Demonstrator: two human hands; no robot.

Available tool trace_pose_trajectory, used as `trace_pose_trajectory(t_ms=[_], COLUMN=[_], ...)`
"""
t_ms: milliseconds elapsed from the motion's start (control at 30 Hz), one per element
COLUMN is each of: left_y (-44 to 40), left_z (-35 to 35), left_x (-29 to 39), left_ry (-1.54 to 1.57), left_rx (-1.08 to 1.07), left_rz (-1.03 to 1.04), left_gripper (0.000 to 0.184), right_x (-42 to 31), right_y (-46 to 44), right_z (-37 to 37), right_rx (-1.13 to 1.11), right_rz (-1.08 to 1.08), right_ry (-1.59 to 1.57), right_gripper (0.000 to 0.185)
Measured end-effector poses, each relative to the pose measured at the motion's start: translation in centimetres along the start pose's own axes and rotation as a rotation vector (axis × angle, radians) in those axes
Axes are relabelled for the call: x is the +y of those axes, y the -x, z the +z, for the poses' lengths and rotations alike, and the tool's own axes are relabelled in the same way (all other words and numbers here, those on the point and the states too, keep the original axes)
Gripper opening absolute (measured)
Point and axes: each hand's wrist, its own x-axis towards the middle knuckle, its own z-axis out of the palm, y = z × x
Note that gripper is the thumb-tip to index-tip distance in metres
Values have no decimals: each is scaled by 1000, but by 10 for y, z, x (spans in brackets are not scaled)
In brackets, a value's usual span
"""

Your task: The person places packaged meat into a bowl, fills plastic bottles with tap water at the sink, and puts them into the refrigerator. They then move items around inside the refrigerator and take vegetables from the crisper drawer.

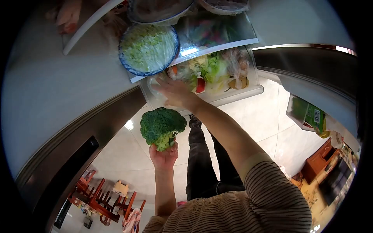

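A large head of broccoli (162, 126) rests upright in my left hand (164, 157), whose fingers wrap round its stem. My right hand (173, 91) reaches into the left part of a pulled-out fridge drawer (241, 93), fingers spread over clear plastic bags. Whether it touches a bag is hard to tell. Leafy greens (215, 68), a red item (200, 85) and other bagged produce lie in the drawer to the right of that hand. Just above it, a blue-rimmed bowl (148, 49) of chopped pale green vegetable sits under plastic wrap.
More wrapped bowls (161, 11) stand on the shelf above. The fridge door (311, 70) stands open at the right, with a green carton (309, 112) in its rack. My legs (202, 163) are below the drawer. Wooden chairs (103, 200) show at the lower left.
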Motion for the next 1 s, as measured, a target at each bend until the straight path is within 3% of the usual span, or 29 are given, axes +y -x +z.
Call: trace_pose_trajectory(t_ms=[100, 300, 600, 700, 800, 900, 1000], left_y=[1, -5, -12, -12, -12, -10, -10], left_z=[-3, 4, 11, 14, 12, 11, 10], left_x=[-4, -14, -16, -15, -15, -16, -17], left_ry=[-20, -49, -76, -40, -43, -54, -69], left_rx=[-3, 7, -18, -24, -37, -17, -32], left_rz=[1, -20, -19, -47, -61, -59, -55], left_gripper=[63, 62, 63, 63, 63, 64, 64], right_x=[6, 20, 25, 27, 20, 28, 64], right_y=[7, 19, 21, 27, 31, 40, 62], right_z=[15, 36, 42, 39, 24, 10, -20], right_rx=[-49, -66, -91, 5, 194, 461, 373], right_rz=[-41, -20, -19, -39, 87, 213, 343], right_ry=[166, 194, 216, 100, -268, -208, 179], right_gripper=[55, 31, 22, 20, 22, 27, 31])
